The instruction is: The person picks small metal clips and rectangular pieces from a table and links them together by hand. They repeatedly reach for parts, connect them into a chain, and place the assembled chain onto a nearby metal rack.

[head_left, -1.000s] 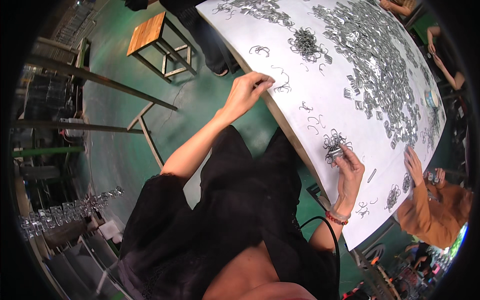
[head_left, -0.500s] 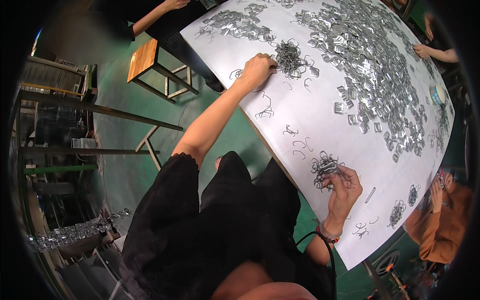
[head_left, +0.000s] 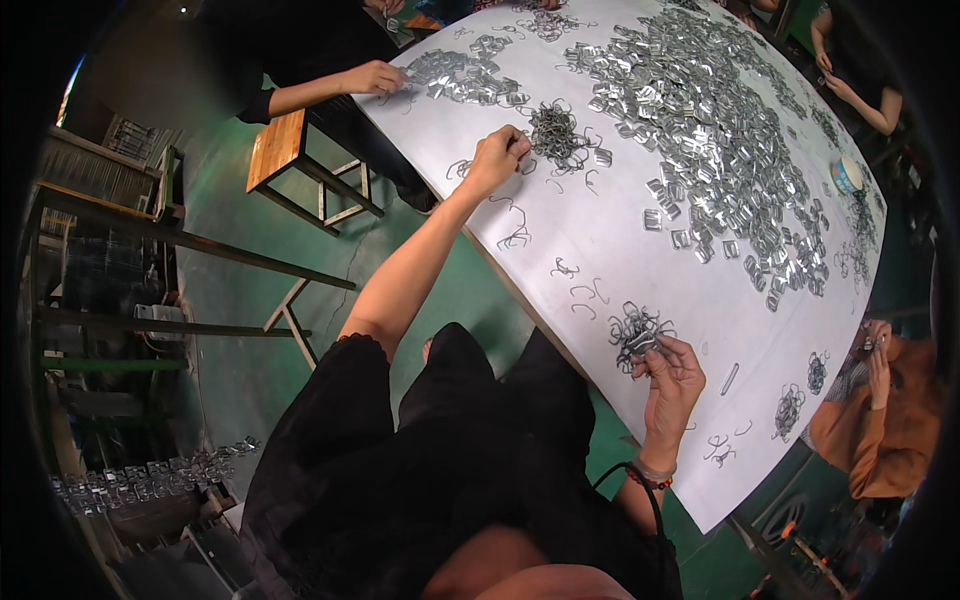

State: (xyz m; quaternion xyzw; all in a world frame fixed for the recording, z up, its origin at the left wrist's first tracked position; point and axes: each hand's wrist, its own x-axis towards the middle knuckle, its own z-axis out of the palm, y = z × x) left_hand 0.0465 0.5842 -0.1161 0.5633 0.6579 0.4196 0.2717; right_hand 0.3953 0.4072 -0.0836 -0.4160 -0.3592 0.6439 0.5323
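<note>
A dark pile of bent wire hooks (head_left: 556,132) lies toward the far left of the table. My left hand (head_left: 496,162) is at its near-left side, thumb and fingers pinched together; whatever they hold is too small to make out. Closer to me, my right hand (head_left: 674,388) grips a small shiny metal buckle (head_left: 646,346) between thumb and fingers. It sits right against a second clump of wire hooks (head_left: 630,326), partly hiding it. Several loose wire hooks (head_left: 584,292) are scattered between my hands.
A large heap of metal buckles (head_left: 710,130) covers the middle of the white table (head_left: 560,225). A short metal rod (head_left: 730,378) lies right of my right hand. A round tub (head_left: 847,176) stands at the far right. Co-workers' hands (head_left: 375,78) are around the edges; a wooden stool (head_left: 276,150) stands left.
The whole view has shifted slightly. My left fingertips have drawn a little back from the hook pile. A co-worker's hand at the far left has come down to the buckles there.
</note>
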